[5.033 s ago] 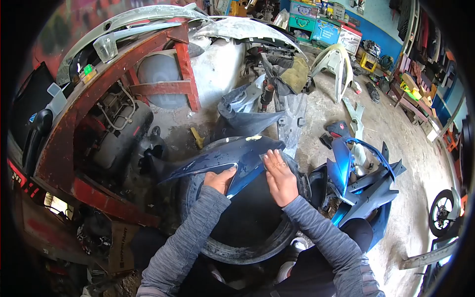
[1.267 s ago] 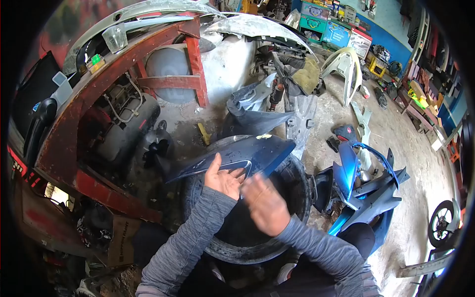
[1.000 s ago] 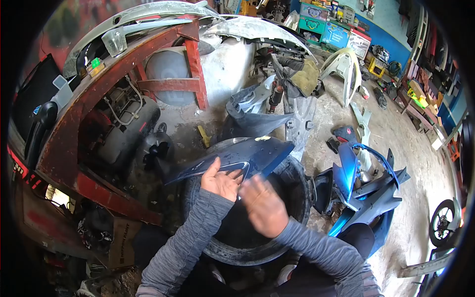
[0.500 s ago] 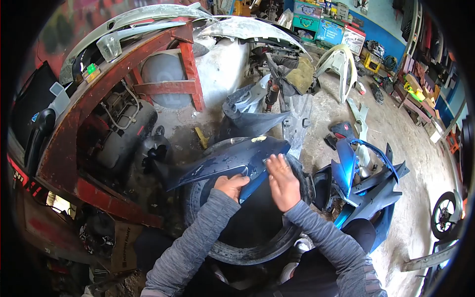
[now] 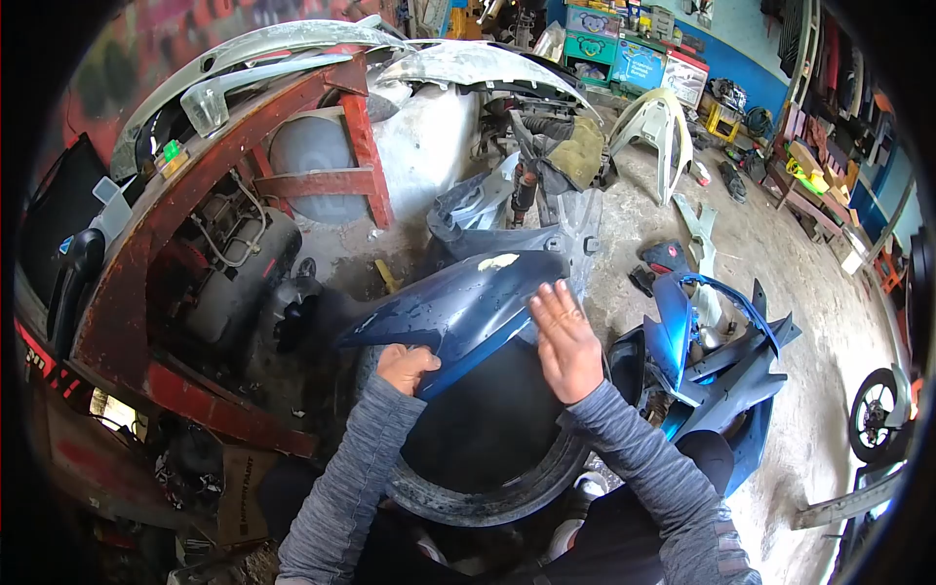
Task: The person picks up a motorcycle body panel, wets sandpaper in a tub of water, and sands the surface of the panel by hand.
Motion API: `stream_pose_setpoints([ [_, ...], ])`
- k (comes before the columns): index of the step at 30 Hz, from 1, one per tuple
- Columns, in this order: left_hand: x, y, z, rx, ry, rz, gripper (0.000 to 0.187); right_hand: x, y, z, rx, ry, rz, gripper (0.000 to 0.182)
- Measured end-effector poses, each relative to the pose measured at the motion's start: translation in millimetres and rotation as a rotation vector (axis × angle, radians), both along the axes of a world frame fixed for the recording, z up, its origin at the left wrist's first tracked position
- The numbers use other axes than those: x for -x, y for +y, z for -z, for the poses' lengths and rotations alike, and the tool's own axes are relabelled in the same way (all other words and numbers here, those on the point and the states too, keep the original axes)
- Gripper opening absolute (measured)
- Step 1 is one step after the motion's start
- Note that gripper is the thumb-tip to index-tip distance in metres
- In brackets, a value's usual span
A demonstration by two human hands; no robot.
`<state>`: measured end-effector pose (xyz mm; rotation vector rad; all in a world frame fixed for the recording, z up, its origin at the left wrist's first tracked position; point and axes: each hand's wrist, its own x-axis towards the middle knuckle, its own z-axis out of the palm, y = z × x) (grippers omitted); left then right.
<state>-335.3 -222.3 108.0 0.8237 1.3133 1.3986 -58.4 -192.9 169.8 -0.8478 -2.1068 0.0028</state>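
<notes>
Left hand (image 5: 405, 368) is clamping the lower edge of a dark blue motorcycle fairing panel (image 5: 468, 302), which is lying tilted over an old tyre (image 5: 468, 492). Right hand (image 5: 567, 341) is pressing flat, fingers spread, against the panel's right end, gripping nothing.

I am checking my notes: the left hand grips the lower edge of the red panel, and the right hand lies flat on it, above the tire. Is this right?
Not quite: the panel is dark blue, not red, as the head view shows. The left hand grips its lower edge and the right hand lies flat on it, above the tire.
</notes>
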Motion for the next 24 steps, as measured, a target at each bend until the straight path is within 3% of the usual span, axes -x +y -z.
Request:
stream_pose_setpoints([
  [3,-0.5,-10.2,-31.6,0.03,-0.153,0.097,0.024,-4.3,-5.3,-0.1,-0.01,0.009,0.053,0.051],
  [5,25.8,1.3,-2.8,0.053,-0.123,0.18,0.027,-13.3,-9.3,-0.9,-0.019,-0.082,-0.014,0.049],
  [7,24.6,0.3,-12.5,0.033,-0.191,0.333,0.036,-19.1,-0.4,-2.3,0.12,0.105,0.053,0.048],
  [8,19.0,-4.3,-15.6,0.032,-0.196,0.333,0.036,-19.1,-2.3,-2.2,0.102,0.091,0.06,0.048],
  [10,0.7,-15.8,-29.9,0.038,-0.208,0.114,0.023,-11.9,-16.2,-0.9,0.048,-0.028,0.012,0.048],
  [13,-4.4,-19.4,-35.4,0.064,-0.109,0.086,0.019,-8.7,-22.6,8.2,-0.023,-0.131,-0.096,0.049],
  [15,-0.3,-12.1,-23.6,0.068,-0.107,0.174,0.021,-13.9,-12.0,10.9,0.074,0.053,0.091,0.049],
  [17,1.5,-9.5,-15.8,0.058,-0.121,0.256,0.024,-3.7,-15.9,14.0,0.02,-0.035,0.131,0.05],
  [19,-13.8,-14.7,-34.6,0.024,0.023,0.254,0.025,9.6,-33.2,14.2,0.024,-0.189,-0.139,0.051],
  [20,-20.4,-16.7,-26.3,-0.002,0.009,0.113,0.012,9.9,-32.0,12.5,0.038,-0.221,-0.113,0.051],
  [24,-33.5,-17.0,-24.6,-0.116,-0.105,0.008,0.011,5.7,-12.5,12.6,0.105,-0.07,0.081,0.044],
])
